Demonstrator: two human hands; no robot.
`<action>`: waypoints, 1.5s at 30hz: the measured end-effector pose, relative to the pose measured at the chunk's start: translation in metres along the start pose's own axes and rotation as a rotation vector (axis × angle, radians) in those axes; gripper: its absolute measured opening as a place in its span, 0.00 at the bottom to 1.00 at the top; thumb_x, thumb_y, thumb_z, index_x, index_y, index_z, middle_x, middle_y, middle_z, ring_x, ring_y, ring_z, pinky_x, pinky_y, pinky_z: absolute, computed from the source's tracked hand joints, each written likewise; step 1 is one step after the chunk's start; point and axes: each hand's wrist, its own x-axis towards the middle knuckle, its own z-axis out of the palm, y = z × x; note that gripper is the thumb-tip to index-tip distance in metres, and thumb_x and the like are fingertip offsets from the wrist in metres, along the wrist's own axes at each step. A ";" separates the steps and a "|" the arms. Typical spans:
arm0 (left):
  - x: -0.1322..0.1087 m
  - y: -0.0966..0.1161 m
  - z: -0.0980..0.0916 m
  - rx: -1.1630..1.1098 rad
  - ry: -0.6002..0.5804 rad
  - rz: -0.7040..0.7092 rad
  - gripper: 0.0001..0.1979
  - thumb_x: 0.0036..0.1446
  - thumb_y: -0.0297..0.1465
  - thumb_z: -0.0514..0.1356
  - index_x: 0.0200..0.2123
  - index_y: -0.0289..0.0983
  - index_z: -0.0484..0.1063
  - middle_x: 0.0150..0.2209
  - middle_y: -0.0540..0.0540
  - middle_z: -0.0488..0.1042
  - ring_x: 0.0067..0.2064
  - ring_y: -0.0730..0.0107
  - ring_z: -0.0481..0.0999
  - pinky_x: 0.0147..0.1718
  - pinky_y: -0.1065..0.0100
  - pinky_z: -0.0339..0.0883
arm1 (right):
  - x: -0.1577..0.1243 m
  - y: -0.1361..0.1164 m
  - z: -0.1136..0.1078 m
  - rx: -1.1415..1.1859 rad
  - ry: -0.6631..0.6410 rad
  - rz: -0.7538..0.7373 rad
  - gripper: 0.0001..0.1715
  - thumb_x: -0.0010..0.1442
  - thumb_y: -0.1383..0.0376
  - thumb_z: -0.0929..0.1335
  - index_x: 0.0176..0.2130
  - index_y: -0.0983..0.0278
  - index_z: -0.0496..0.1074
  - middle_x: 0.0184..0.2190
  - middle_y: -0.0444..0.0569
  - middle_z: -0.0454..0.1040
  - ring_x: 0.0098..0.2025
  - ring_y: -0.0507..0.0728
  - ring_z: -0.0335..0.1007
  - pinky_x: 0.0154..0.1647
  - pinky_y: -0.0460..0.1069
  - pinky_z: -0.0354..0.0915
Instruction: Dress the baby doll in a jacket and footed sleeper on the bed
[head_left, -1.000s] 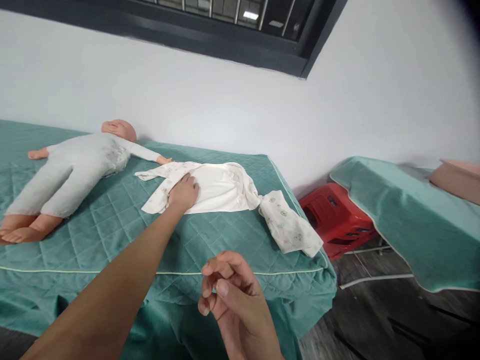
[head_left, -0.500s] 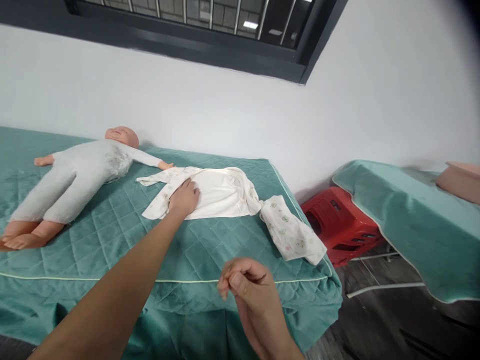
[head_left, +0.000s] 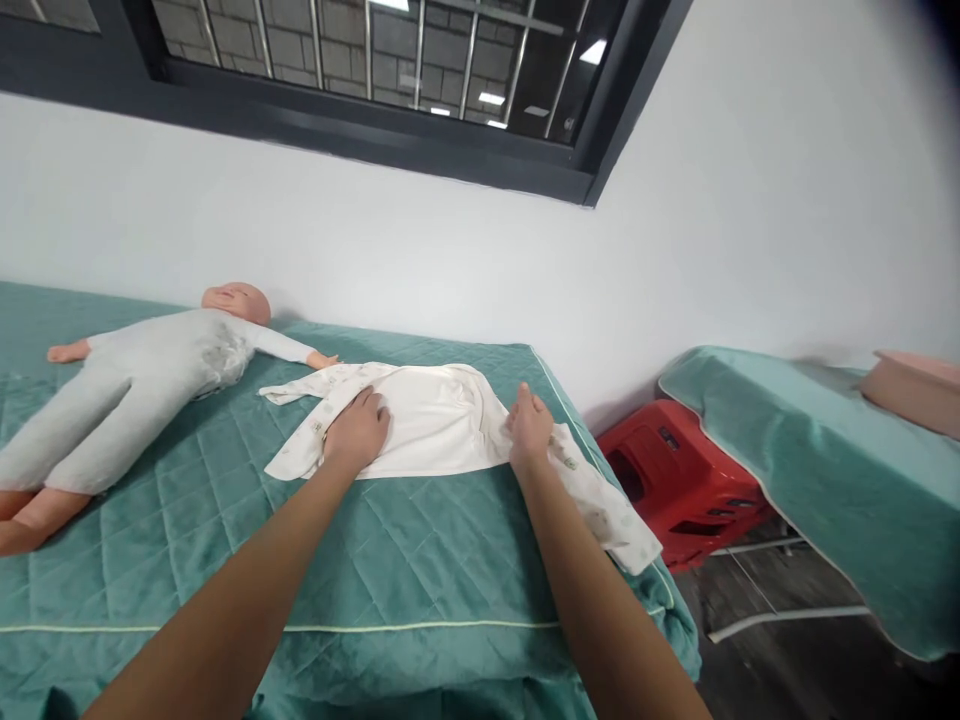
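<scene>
Garment [head_left: 427, 420] of white cloth lies spread between and under both hands on a green quilted cover [head_left: 420, 560], its plain middle filling the gap between them. Left hand [head_left: 358, 430] rests palm down, fingers extended and close together, pressing on the printed left part of the garment without gripping it. Right hand [head_left: 531, 422] is at the garment's other side, where a printed sleeve [head_left: 604, 505] begins; its fingers are curled inward, but whether they have hold of any cloth cannot be told. That sleeve slants from beyond the right wrist toward the near right corner of the cover. Left of the left hand, a doll [head_left: 161, 370] in pale clothing lies on its back, one arm stretched toward the garment's upper left edge. Well to the right of the right hand are a red plastic stool [head_left: 686, 485] and a second green-draped surface [head_left: 787, 420] carrying a pinkish box [head_left: 911, 392].
</scene>
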 end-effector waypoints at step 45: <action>-0.002 0.006 -0.001 -0.040 0.073 -0.038 0.20 0.64 0.32 0.49 0.54 0.33 0.70 0.63 0.41 0.65 0.64 0.55 0.63 0.64 0.58 0.56 | 0.098 0.020 -0.045 -0.441 -0.246 -0.106 0.24 0.58 0.57 0.68 0.50 0.66 0.72 0.34 0.50 0.77 0.25 0.53 0.70 0.30 0.48 0.66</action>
